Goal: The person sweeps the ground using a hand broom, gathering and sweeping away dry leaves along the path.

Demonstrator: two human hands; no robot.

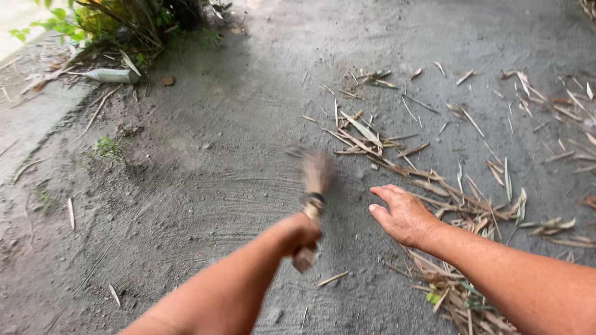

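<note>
My left hand [299, 234] grips the handle of a short stick broom [315, 180], whose bristle end is blurred with motion over the grey dirt ground. My right hand [402, 214] hovers empty to the right of the broom, fingers loosely apart, palm down. Dry bamboo leaves and twigs [397, 155] lie scattered just beyond and under my right hand. Curved sweep marks [248, 198] show in the dust left of the broom.
A heap of dry leaves [459, 298] lies under my right forearm. More leaves [559, 105] are spread at the far right. Green plants [118, 22] and a pale rolled leaf sheath [112, 75] sit at the top left beside a concrete strip [25, 124].
</note>
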